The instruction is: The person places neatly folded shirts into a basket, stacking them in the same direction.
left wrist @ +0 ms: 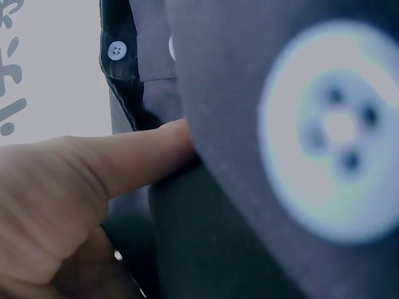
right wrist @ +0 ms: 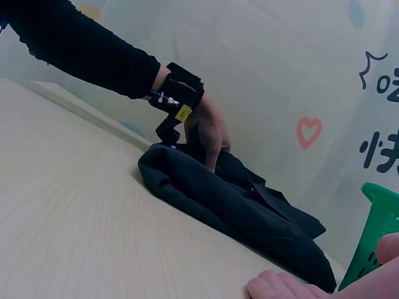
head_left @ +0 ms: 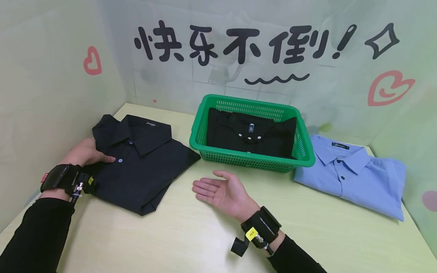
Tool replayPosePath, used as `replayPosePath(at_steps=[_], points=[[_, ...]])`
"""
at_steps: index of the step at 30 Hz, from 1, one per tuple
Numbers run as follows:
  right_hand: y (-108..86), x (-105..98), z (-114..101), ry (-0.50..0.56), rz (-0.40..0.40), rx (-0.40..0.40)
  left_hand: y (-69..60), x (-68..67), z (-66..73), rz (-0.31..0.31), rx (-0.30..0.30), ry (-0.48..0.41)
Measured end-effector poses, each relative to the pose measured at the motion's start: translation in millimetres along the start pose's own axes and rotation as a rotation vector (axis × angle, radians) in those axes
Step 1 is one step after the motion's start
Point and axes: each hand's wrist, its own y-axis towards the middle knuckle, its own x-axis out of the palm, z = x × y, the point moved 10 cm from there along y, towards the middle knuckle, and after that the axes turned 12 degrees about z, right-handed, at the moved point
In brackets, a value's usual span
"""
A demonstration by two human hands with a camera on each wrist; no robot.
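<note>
A folded dark navy shirt (head_left: 143,170) with a collar and pale buttons lies at the left of the table. My left hand (head_left: 87,151) grips its left side, thumb on top beside a button; the other fingers are mostly hidden by cloth. The left wrist view shows the thumb of this hand (left wrist: 93,168) against the dark fabric (left wrist: 212,237), with a large blurred button (left wrist: 340,134) close by. My right hand (head_left: 228,193) is held palm up over the table, fingers extended and holding nothing, between the shirt and the basket's near side.
A green basket (head_left: 246,159) at the back middle holds a folded black shirt (head_left: 225,132). Right of it, a folded light blue shirt (head_left: 372,182) lies on the table (head_left: 324,227). Printed walls (head_left: 164,87) stand behind and at both sides.
</note>
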Motion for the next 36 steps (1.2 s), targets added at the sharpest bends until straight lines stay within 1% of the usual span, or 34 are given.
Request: replayPosePath(at_steps=[5,8,12,15,19,23,30,36], points=[[0.3,0.4,1.7,0.006,-0.010,0.008,-0.8,0.4,4.6,0.020,0.066,0.007],[0.5,1.0,2.3,0.008,-0.014,0.011,-4.5,-0.9,7.9,0.038,0.088,0.003],[0.9,0.5,2.2,0.009,-0.008,0.010,-8.1,-2.3,12.9,0.074,0.117,0.001],[1.2,0.3,2.1,0.003,-0.005,0.006,-9.4,-3.2,15.7,0.112,0.140,0.010],[1.3,1.1,2.1,-0.009,-0.010,0.000,-11.3,-3.6,16.1,0.149,0.144,0.019],[2.0,1.9,2.8,-0.015,-0.018,0.002,-13.1,-3.2,15.5,0.162,0.138,0.022],[1.8,3.4,5.7,-0.013,-0.021,0.017,-20.3,1.3,20.3,0.170,0.160,0.035],[0.7,4.0,7.3,-0.020,-0.015,0.019,-30.7,9.4,21.9,0.170,0.177,0.010]])
